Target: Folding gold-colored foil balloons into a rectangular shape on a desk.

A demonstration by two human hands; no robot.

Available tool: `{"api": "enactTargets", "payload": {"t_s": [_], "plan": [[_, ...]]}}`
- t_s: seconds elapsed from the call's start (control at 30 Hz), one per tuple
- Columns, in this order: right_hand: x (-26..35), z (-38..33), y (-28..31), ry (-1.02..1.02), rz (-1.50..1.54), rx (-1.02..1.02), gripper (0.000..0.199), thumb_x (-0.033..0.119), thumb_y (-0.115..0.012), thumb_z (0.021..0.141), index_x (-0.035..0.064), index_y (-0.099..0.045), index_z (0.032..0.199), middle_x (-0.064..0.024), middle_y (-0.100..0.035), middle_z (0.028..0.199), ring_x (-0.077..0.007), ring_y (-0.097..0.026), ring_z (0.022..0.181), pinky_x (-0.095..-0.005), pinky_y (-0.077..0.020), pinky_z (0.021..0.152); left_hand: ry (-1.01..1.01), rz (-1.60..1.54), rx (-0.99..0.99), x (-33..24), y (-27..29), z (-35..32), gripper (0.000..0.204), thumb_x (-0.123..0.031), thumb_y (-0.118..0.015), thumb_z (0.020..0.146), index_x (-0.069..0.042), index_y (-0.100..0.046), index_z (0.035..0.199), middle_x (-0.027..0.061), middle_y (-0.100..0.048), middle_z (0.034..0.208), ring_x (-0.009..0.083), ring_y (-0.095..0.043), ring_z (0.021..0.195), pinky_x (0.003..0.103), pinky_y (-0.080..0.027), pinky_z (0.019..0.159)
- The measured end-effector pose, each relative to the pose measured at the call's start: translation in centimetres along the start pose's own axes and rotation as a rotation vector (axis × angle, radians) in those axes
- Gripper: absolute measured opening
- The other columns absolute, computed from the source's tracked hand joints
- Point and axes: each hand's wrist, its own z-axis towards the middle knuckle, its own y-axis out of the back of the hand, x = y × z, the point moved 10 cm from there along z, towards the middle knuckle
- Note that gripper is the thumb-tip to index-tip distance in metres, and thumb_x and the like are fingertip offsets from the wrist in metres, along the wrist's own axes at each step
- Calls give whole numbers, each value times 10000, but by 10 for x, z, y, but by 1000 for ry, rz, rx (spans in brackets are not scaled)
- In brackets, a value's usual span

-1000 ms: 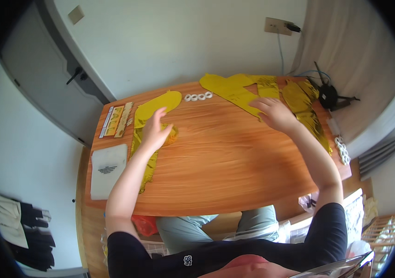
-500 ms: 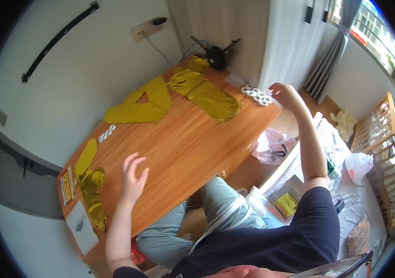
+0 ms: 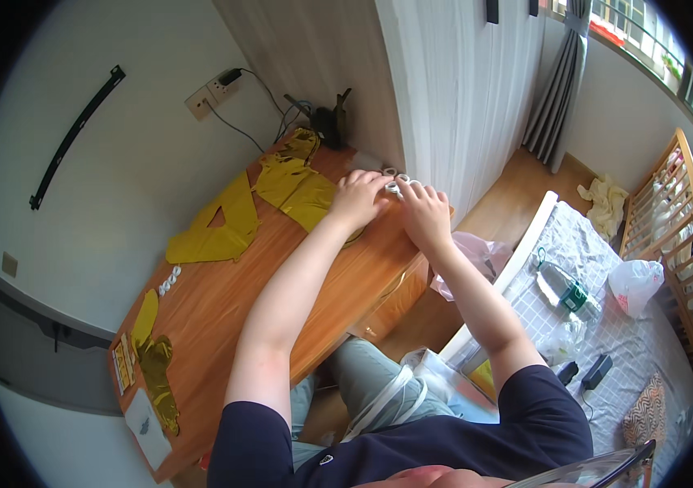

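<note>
- Both hands meet at the far right end of the wooden table (image 3: 224, 325), close together over a small cluster of white rings (image 3: 396, 180).
- Left hand (image 3: 357, 198) lies palm down with its fingers curled loosely, fingertips touching the white rings; whether it grips one cannot be told.
- Right hand (image 3: 423, 210) sits just beside the left hand, fingers bent onto the same rings; a firm hold cannot be made out either.
- White rings lie at the table's right edge, partly hidden under the fingertips.
- Yellow fabric pieces (image 3: 296, 189) lie spread on the table just left of the left hand, one partly under its wrist.
- Another yellow fabric piece (image 3: 215, 230), folded into a triangle, lies further left along the table's wall side.
- A second row of small white rings (image 3: 169, 281) lies near the table's wall edge, left of the triangle.
- Crumpled yellow fabric (image 3: 155, 366) lies at the table's near left end, with a white sheet (image 3: 147, 427) beside it.
- A black tool (image 3: 332, 122) stands at the table's far corner, beyond the yellow fabric.
</note>
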Motion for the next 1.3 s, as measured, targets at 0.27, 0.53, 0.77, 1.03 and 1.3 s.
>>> {"api": "enactTargets", "payload": {"t_s": [0.27, 0.53, 0.77, 1.03, 1.3], "plan": [[-2, 4, -2, 43, 22, -41, 359, 112, -591, 900, 163, -643, 1251, -4, -677, 1033, -224, -640, 985, -398, -451, 828, -133, 79, 72, 10, -29, 34, 239, -222, -671, 956, -215, -674, 1195, 24, -671, 1241, 270, -569, 1226, 470, -431, 1053], [-3, 3, 0, -4, 58, 33, 353, 97, -548, 929, 166, -637, 1264, -31, -709, 1041, -249, -678, 958, -414, -450, 828, -68, 66, 33, 17, -32, 32, 174, -282, -684, 949, -237, -697, 1117, 7, -694, 1177, 264, -580, 1181, 498, -374, 1066], [4, 6, -5, -18, 127, 77, 247, 82, -532, 946, 119, -632, 1169, -81, -731, 1011, -263, -683, 1034, -432, -461, 884, 23, -24, -171, 25, -6, 13, 39, -249, -719, 905, -232, -743, 930, -23, -736, 969, 217, -630, 1053, 442, -388, 963], [47, 9, -26, 171, 133, 127, 268, 136, -598, 962, 128, -644, 1226, -80, -737, 1085, -268, -678, 1071, -452, -446, 924, -17, 51, -397, 39, 102, -116, 25, -244, -743, 897, -232, -758, 913, -62, -738, 919, 183, -648, 978, 404, -405, 917], [403, 6, -70, 716, 622, 339, 246, 106, -552, 968, 145, -630, 1198, -35, -740, 1000, -253, -675, 1030, -430, -419, 925, 563, 360, -135, 215, 195, -414, 112, -258, -691, 956, -204, -760, 1028, -22, -751, 1043, 215, -643, 1092, 437, -406, 1029]]}}
